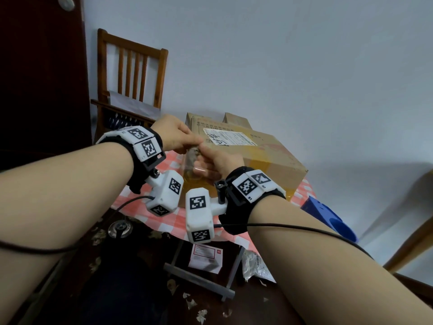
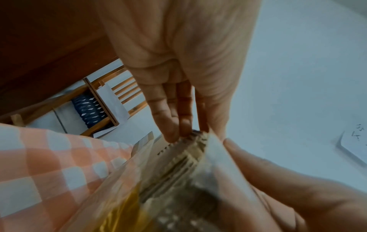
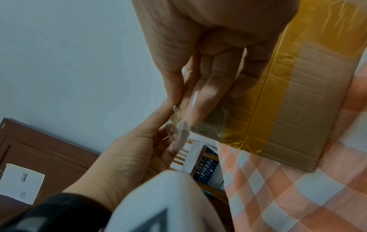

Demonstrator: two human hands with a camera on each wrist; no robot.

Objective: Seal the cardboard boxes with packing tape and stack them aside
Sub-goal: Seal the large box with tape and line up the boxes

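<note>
**Both hands working a strip of clear tape at the box's near corner**

Nearest the camera, the two forearms are converging over the near edge of the worktop [image 1: 168, 221], which is wearing a red-and-white check cloth. The right hand [image 1: 218, 161] is pinching a strip of clear tape [image 1: 193, 160], thumb against fingertips, with the film running across its fingers [image 3: 206, 87]. The left hand [image 1: 172, 132] is meeting it from the left, fingers curled and nipping the same strip at its crumpled, fibre-flecked end. Neither hand is holding anything else; no tape roll is showing.

Just beyond the hands, the cardboard box [image 1: 264, 158] is sitting on the worktop, its near-left corner pointing at the hands and touching or nearly touching the strip. Its long axis is running away and to the right. Yellow-brown tape is already banding its near side, and a shipping label [image 1: 229, 137] is lying on top. Judgement: the strip is hanging at the box's corner, so the next move is turning on whether it goes down across the top or comes away; the right hand is the nearer to the box face.

Farther off, a second box [image 1: 236, 120] is peeking up behind, and a wooden chair [image 1: 131, 73] is standing by the wall beyond the far-left corner.
</note>
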